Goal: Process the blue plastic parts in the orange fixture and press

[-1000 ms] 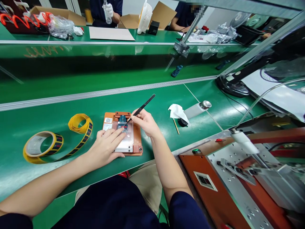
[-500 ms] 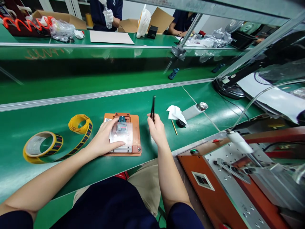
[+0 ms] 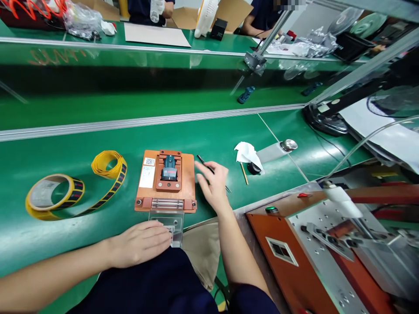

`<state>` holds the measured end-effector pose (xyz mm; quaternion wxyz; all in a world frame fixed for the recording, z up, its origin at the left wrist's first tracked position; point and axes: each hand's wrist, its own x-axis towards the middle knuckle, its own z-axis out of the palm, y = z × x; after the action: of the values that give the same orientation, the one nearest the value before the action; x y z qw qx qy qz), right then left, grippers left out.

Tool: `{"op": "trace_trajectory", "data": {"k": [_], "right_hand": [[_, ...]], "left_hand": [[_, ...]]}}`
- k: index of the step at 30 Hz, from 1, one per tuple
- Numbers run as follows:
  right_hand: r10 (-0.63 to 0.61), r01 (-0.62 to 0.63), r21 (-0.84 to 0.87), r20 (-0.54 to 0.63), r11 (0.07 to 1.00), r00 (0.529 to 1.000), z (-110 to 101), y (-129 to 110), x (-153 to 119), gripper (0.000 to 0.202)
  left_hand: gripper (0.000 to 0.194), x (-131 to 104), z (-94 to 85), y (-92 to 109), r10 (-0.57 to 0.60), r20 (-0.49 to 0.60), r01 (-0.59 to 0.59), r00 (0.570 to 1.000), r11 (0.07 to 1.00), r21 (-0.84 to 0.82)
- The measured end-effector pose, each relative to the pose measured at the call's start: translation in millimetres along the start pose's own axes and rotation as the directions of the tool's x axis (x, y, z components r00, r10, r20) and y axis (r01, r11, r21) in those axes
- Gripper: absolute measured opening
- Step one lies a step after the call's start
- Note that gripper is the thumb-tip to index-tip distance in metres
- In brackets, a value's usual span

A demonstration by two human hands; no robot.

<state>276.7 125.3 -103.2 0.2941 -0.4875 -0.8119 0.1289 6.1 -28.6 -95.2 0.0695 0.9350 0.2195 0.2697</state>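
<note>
In front of me lies an orange-brown fixture (image 3: pixel 188 174) with a paper label and a code sticker. A small dark teal housing (image 3: pixel 169 169) sits in its raised nest. The hinged clear plastic cover (image 3: pixel 177 224) is swung down toward me, past the fixture's near edge. My left hand (image 3: pixel 142 244) rests with outstretched fingers against that cover. To the right of the fixture, my right hand (image 3: pixel 214 187) has its fingers apart, above black tweezers (image 3: pixel 203 162) lying on the green table; the hand hides their middle.
On the left lies a roll of yellow label tape (image 3: pixel 77 192), its strip running to a looser coil (image 3: pixel 106 163). To the right are white tissue (image 3: pixel 248 153), a brass-coloured rod (image 3: pixel 244 173) and a bottle (image 3: pixel 271 153). A machine (image 3: pixel 314 253) stands at the right. Co-workers sit across the bench.
The clear cover has swung from over the teal housing down toward me, my left hand moving with it. My right hand has lowered and let go of the tweezers. The view has shifted slightly.
</note>
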Motion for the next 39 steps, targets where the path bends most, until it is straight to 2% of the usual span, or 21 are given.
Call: {"op": "trace_trajectory", "data": {"k": [1,3,5,8,12,16,21,23,26,28,29,31,32,33,35,36,37,38,39], "right_hand": [[-0.098,0.09,0.086,0.087,0.992,0.991,0,-9,6,0.041],[-0.249,0.2,0.213,0.237,0.956,0.939,5,-20,16,0.039],[-0.307,0.229,0.265,0.306,0.937,0.901,13,-22,23,0.039],[-0.32,0.23,0.288,0.321,0.93,0.891,25,-12,27,0.038],[-0.303,0.22,0.275,0.313,0.936,0.9,29,-4,30,0.037],[-0.286,0.201,0.279,0.305,0.939,0.909,25,-11,37,0.038],[-0.302,0.188,0.329,0.341,0.925,0.89,21,-21,36,0.035],[-0.256,0.151,0.315,0.326,0.937,0.91,22,-25,38,0.035],[-0.117,0.061,0.252,0.217,0.966,0.969,21,-35,45,0.03],[-0.062,0.027,0.178,0.19,0.984,0.98,20,-45,51,0.038],[-0.048,0.021,0.126,0.214,0.992,0.976,19,-51,53,0.046],[-0.03,0.029,0.009,0.293,1.0,0.956,17,-62,55,0.054],[-0.02,0.035,-0.041,0.318,0.999,0.948,16,-67,56,0.053],[-0.009,0.034,-0.076,0.318,0.997,0.948,14,-71,55,0.051],[0.008,0.016,-0.087,0.26,0.996,0.965,9,-79,52,0.047],[0.009,0.005,-0.062,0.221,0.998,0.975,5,-83,49,0.046],[0.003,0.0,-0.019,0.183,1.0,0.983,1,-86,46,0.046],[-0.012,0.007,0.036,0.155,0.999,0.988,-5,-89,42,0.046],[-0.034,0.02,0.1,0.136,0.995,0.99,-10,-92,38,0.047]], "left_hand": [[0.033,0,0.2,-1,-0.004,0.004,0.004,1.0,1.0,-0.008],[0.033,3,-1.4,-3,-0.002,0.009,0.002,1.0,1.0,-0.013],[0.033,5,-3.9,-4,-0.001,0.021,0.002,1.0,1.0,-0.018],[0.034,6,-5.6,-4,-0.008,0.037,0.01,0.999,0.999,-0.048],[0.034,5,-3.3,-6,-0.021,0.022,0.023,1.0,0.995,-0.097],[0.031,5,-1.5,-6,-0.041,0.001,0.041,0.999,0.99,-0.134],[0.032,6,1.2,-6,-0.04,-0.017,0.038,0.999,0.991,-0.13],[0.032,6,3.1,-4,-0.05,-0.04,0.045,0.998,0.99,-0.137],[0.036,4,3.0,-1,-0.057,-0.108,0.042,0.992,0.989,-0.141],[0.044,5,-1.3,-2,-0.062,-0.188,0.04,0.98,0.992,-0.123],[0.046,7,-4.7,-4,-0.078,-0.237,0.055,0.968,0.993,-0.104],[0.047,17,-13.7,-15,-0.158,-0.353,0.142,0.922,0.987,-0.071],[0.044,25,-18.6,-23,-0.227,-0.416,0.218,0.881,0.973,-0.07],[0.038,34,-23.6,-33,-0.319,-0.476,0.313,0.82,0.945,-0.094],[0.025,55,-33.0,-57,-0.541,-0.548,0.502,0.637,0.832,-0.237],[0.025,64,-37.3,-69,-0.656,-0.534,0.555,0.534,0.748,-0.363],[0.031,74,-41.4,-79,-0.761,-0.468,0.56,0.449,0.648,-0.517],[0.039,82,-45.2,-88,-0.846,-0.35,0.519,0.403,0.526,-0.674],[0.048,89,-48.8,-94,-0.894,-0.206,0.446,0.397,0.384,-0.808]]}}
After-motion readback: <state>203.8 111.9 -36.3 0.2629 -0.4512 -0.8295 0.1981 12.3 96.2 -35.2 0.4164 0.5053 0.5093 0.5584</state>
